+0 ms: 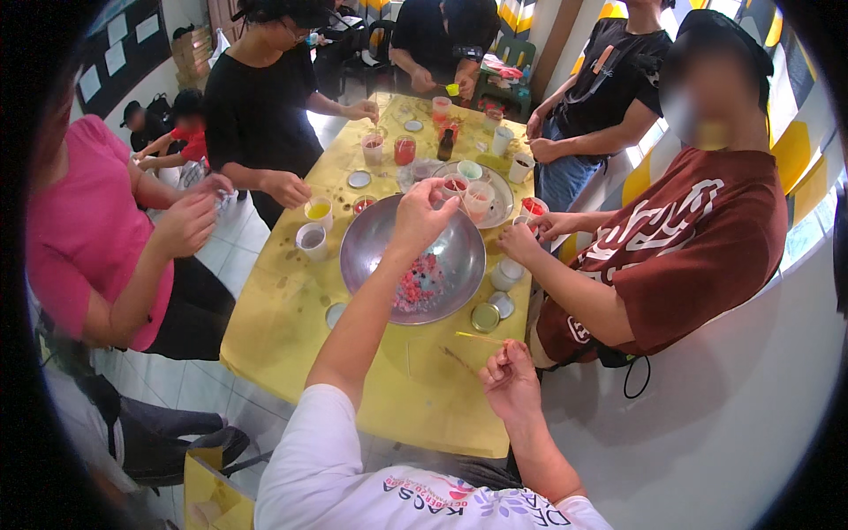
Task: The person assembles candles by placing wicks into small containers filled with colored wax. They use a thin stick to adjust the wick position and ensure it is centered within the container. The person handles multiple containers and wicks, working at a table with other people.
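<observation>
Stretched over a wide metal bowl (362, 252), my left hand (422, 212) has its fingers closed at the near left side of a clear plastic cup (456, 185) with red contents. Part of that cup is hidden by the fingers. Pink, red and white small pieces (420, 284) lie at the bottom of the bowl. My right hand (511, 375) is raised near the table's right edge, closed on a thin yellow stick (477, 336) that points left. A second pinkish cup (478, 201) stands just right of the cup at my left hand.
A yellow-covered table (283, 327) carries several cups, a dark bottle (446, 144), a round tray (503, 205) and jar lids (485, 316). Several people stand around it. At right, a person in a brown shirt (698, 238) handles a cup (533, 208); another in pink (115, 221) stands left.
</observation>
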`<control>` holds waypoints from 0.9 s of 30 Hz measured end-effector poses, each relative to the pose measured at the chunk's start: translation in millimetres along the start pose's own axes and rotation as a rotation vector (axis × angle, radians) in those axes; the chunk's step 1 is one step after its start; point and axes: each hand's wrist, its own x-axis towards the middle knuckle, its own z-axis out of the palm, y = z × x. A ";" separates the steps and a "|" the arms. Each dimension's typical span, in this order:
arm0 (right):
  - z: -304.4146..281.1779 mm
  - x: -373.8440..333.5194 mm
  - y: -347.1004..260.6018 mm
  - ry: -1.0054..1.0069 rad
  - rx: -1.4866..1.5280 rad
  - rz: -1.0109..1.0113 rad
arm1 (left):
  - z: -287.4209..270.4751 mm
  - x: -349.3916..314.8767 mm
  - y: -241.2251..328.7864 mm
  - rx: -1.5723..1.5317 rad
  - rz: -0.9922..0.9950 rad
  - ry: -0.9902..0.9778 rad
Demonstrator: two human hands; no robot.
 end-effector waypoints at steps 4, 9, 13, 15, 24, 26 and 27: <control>0.0 2.1 -4.3 -0.015 0.013 -0.010 | 15.8 6.5 3.1 -0.020 -0.035 -0.051; 1.8 2.0 -9.1 -0.013 0.036 -0.015 | 25.6 9.4 10.6 -0.008 -0.032 -0.063; -1.6 0.9 -13.4 0.023 0.017 -0.029 | 32.3 8.2 9.8 0.000 -0.029 -0.076; -4.5 0.0 -14.9 0.040 0.034 -0.032 | 32.1 8.2 11.4 0.017 -0.022 -0.087; -13.5 -1.7 -19.3 0.079 0.078 -0.034 | 30.1 11.7 0.1 0.091 0.002 -0.081; -13.5 -2.8 -19.5 0.093 0.089 -0.030 | 27.5 15.3 0.5 0.131 -0.001 -0.084; -13.9 -2.8 -18.5 0.100 0.090 -0.033 | 25.3 18.5 1.8 0.143 -0.026 -0.100</control>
